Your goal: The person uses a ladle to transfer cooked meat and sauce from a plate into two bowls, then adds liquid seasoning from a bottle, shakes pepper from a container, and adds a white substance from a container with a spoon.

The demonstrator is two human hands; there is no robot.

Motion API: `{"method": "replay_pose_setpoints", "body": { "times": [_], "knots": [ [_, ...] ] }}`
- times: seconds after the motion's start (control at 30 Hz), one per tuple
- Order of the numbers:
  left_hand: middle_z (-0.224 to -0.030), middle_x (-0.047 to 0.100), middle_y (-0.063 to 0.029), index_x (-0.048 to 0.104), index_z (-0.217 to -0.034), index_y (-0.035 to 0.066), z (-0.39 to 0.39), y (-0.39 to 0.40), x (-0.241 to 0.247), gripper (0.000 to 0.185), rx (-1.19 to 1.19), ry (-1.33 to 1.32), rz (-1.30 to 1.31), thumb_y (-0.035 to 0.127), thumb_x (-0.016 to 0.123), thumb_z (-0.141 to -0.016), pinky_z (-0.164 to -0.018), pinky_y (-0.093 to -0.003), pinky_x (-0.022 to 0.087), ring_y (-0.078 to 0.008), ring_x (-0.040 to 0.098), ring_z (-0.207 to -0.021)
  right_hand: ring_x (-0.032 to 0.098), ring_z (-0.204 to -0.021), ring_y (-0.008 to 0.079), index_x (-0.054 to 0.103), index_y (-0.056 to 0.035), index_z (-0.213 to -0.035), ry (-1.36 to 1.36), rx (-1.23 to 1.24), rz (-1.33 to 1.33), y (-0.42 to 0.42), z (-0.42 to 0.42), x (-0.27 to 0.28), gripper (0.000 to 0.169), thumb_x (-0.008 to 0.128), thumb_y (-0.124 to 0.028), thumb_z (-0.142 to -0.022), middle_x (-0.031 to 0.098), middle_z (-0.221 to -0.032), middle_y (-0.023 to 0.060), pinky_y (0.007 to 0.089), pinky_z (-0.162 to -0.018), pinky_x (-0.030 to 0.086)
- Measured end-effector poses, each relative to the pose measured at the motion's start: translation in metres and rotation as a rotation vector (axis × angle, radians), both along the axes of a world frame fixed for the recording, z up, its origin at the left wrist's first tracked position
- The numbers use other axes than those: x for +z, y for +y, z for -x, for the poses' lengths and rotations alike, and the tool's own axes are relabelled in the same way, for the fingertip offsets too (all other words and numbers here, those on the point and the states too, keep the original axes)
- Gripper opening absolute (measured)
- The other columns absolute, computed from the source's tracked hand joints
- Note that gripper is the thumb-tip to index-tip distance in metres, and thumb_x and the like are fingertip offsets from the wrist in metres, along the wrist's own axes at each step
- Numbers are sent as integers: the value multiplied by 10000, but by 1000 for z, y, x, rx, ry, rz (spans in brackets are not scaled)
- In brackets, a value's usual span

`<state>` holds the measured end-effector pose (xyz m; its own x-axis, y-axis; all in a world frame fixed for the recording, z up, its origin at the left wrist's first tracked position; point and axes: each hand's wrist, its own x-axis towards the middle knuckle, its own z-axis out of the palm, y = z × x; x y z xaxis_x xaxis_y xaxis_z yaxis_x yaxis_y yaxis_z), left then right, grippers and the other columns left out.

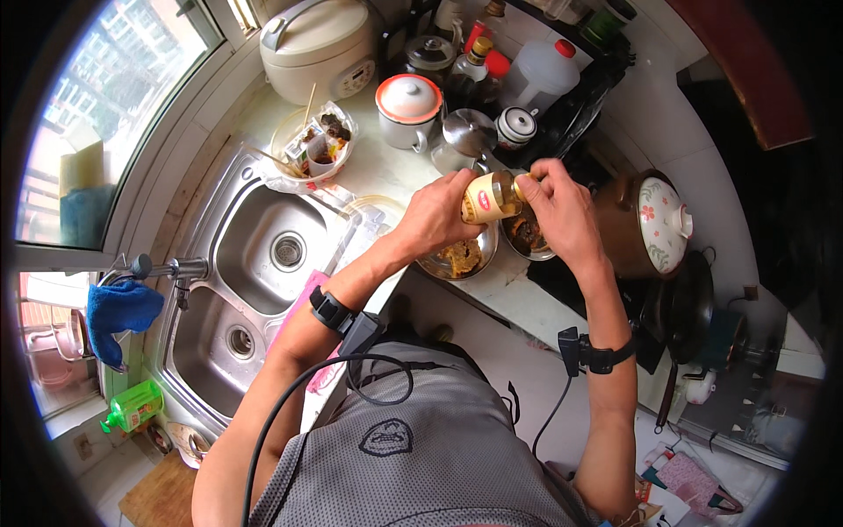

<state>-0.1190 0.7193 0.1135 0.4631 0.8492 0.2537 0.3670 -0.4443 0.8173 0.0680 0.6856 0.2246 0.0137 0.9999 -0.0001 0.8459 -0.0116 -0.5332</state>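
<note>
A glass bottle (485,198) with a cream label and a yellow cap lies tilted in my left hand (438,209), whose fingers wrap its labelled body. My right hand (560,207) pinches the cap at the neck with thumb and fingers; whether the cap is loose cannot be told. Below the hands, a metal bowl (489,252) on the counter holds a yellowish-brown piece of food (462,257). Beside it, partly behind my right hand, a second metal bowl (541,255) holds dark brown and orange food.
Left are a double steel sink (263,309) and a plastic-lined basket of waste (342,158). A rice cooker (319,56), an enamel mug (402,128), a metal pot (454,148) and several bottles stand behind. To the right are a lidded clay pot (619,227) and a frying pan (691,309).
</note>
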Motion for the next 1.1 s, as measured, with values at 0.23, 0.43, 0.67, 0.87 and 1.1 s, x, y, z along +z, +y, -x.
{"method": "replay_pose_setpoints", "body": {
  "times": [0.23,0.43,0.67,0.87,1.1],
  "knots": [
    [-909,662,-208,523,-1076,44,29,10,-11,544,-104,-157,213,220,817,-653,-777,-453,510,-402,646,-893,625,-801,323,537,-3,-1067,127,256,-116,9,22,-5,237,592,-216,-979,626,-898,168,388,-722,494],
    [-1020,649,-189,533,-1159,31,21,5,-7,579,100,-29,61,167,801,-664,-820,-426,516,-363,645,-954,628,-727,344,532,4,-983,60,27,56,24,34,-1,266,584,-257,-983,618,-750,191,406,-680,490],
    [-946,604,-174,517,-1126,64,16,8,-12,617,258,49,-105,159,845,-612,-771,-483,492,-408,601,-871,584,-593,219,551,5,-970,97,96,-141,40,24,-27,330,622,-317,-964,605,-662,124,378,-597,458],
    [-1017,618,-170,530,-1175,41,8,16,4,612,288,-87,-85,126,828,-647,-798,-438,509,-377,617,-936,625,-706,206,571,2,-1082,84,159,60,49,16,13,420,681,-370,-919,648,-790,134,349,-661,497],
    [-1082,623,-159,516,-1228,36,-23,30,14,675,281,-173,-124,146,857,-656,-828,-415,521,-352,622,-991,603,-812,152,566,1,-1135,260,229,90,68,-12,20,497,790,-325,-834,659,-930,113,327,-751,517]
  ]
}}
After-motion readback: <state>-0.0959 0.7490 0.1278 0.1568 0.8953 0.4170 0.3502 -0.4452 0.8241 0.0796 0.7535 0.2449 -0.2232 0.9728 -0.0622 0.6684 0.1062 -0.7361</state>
